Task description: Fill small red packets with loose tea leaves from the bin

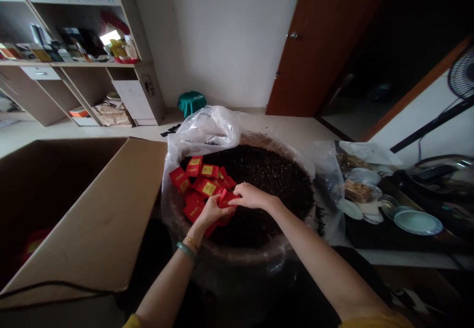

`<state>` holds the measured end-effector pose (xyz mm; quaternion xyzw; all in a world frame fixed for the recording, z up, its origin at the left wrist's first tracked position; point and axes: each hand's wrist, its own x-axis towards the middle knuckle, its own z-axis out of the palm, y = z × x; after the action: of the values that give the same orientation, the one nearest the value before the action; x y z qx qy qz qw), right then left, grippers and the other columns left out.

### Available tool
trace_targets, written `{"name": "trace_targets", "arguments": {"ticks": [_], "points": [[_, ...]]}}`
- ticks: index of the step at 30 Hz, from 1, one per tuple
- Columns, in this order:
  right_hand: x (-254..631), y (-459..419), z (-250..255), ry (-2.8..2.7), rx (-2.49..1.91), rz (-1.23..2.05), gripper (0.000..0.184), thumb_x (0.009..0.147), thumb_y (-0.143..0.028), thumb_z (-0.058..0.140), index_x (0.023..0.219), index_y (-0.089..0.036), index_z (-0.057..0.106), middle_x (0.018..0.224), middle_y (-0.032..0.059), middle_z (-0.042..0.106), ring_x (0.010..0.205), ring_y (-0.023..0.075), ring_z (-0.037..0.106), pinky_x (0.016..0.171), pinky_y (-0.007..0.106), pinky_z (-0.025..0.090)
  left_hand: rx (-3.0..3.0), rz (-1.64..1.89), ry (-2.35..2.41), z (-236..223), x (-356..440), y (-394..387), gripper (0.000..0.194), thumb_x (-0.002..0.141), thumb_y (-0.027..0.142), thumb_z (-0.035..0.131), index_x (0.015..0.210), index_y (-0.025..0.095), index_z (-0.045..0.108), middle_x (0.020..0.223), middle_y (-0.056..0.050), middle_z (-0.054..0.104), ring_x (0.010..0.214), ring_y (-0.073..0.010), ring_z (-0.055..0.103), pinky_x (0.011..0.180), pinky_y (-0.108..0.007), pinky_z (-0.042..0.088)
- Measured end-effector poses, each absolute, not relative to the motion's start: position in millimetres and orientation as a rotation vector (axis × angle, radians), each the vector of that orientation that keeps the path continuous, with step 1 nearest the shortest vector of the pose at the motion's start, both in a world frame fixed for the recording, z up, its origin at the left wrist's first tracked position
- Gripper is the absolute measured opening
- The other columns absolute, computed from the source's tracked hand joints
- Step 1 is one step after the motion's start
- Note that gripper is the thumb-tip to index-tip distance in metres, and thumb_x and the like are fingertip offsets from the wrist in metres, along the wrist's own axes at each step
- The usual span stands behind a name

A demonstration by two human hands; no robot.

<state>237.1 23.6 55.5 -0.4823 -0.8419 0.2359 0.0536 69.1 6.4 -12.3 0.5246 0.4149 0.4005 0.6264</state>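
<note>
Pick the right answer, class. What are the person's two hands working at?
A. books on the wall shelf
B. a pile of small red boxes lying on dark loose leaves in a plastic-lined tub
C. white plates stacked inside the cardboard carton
B: both the left hand and the right hand grip a red box beside the pile of red boxes on the dark leaves in the tub.

The packets [207, 186] look like glossy red paper with gold labels, lying on dark, rough loose leaves [274, 180]. A crinkled clear plastic bag [207, 130] lines the tub. The box [111, 219] is matt brown cardboard.
</note>
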Motion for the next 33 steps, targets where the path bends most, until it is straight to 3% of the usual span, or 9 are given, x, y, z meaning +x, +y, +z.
{"name": "trace_targets", "arguments": {"ticks": [7, 12, 19, 25, 28, 33], "points": [[243.0, 26.9, 57.4, -2.549, -1.391, 0.843, 0.028, 0.081, -0.042, 0.062, 0.073, -0.016, 0.071, 0.065, -0.0002, 0.062, 0.061, 0.0112, 0.051, 0.059, 0.022, 0.033, 1.191, 0.948, 0.978, -7.2, 68.3, 5.3, 0.047, 0.048, 0.041, 0.085, 0.081, 0.011, 0.069, 0.073, -0.005, 0.071, 0.062, -0.0153, 0.063, 0.059, -0.023, 0.049], [240.2, 26.9, 62.1, -2.593, -1.503, 0.949, 0.028, 0.077, -0.038, 0.066, 0.063, -0.014, 0.067, 0.051, -0.0038, 0.051, 0.049, 0.0088, 0.041, 0.051, 0.022, 0.027, 1.184, 0.868, 0.971, -5.6, 68.6, 3.4, 0.047, 0.045, 0.039, 0.086, 0.077, 0.010, 0.070, 0.068, -0.004, 0.070, 0.057, -0.0144, 0.062, 0.057, -0.023, 0.048], [239.2, 21.4, 79.6, -2.441, -1.405, 0.667, 0.014, 0.077, -0.031, 0.069, 0.081, -0.018, 0.073, 0.084, 0.0030, 0.064, 0.070, 0.0116, 0.056, 0.063, 0.021, 0.037, 1.130, 0.964, 0.966, -11.2, 67.8, 5.0, 0.050, 0.048, 0.040, 0.086, 0.085, 0.011, 0.070, 0.073, -0.004, 0.071, 0.060, -0.0149, 0.063, 0.060, -0.025, 0.049], [236.0, 23.0, 72.4, -2.543, -1.516, 0.813, 0.026, 0.079, -0.038, 0.065, 0.065, -0.016, 0.067, 0.061, -0.0001, 0.059, 0.055, 0.0105, 0.048, 0.053, 0.022, 0.029, 1.137, 0.995, 0.985, -7.7, 68.6, 3.7, 0.045, 0.049, 0.039, 0.086, 0.080, 0.011, 0.069, 0.071, -0.004, 0.071, 0.060, -0.0156, 0.063, 0.059, -0.025, 0.050], [233.2, 25.6, 67.1, -2.514, -1.498, 0.863, 0.030, 0.083, -0.036, 0.061, 0.062, -0.014, 0.065, 0.062, 0.0004, 0.059, 0.055, 0.0101, 0.048, 0.052, 0.022, 0.029, 1.098, 0.999, 0.982, -6.6, 68.5, 3.2, 0.046, 0.049, 0.039, 0.086, 0.081, 0.010, 0.069, 0.070, -0.004, 0.070, 0.059, -0.0145, 0.063, 0.058, -0.024, 0.049], [232.5, 23.0, 64.2, -2.297, -1.354, 0.717, 0.010, 0.076, -0.024, 0.069, 0.072, -0.015, 0.067, 0.077, 0.0025, 0.064, 0.069, 0.0129, 0.056, 0.064, 0.023, 0.039, 0.994, 1.021, 0.912, -7.2, 67.5, 3.5, 0.047, 0.053, 0.041, 0.084, 0.086, 0.011, 0.069, 0.073, -0.005, 0.071, 0.061, -0.0155, 0.065, 0.061, -0.025, 0.050]]}}
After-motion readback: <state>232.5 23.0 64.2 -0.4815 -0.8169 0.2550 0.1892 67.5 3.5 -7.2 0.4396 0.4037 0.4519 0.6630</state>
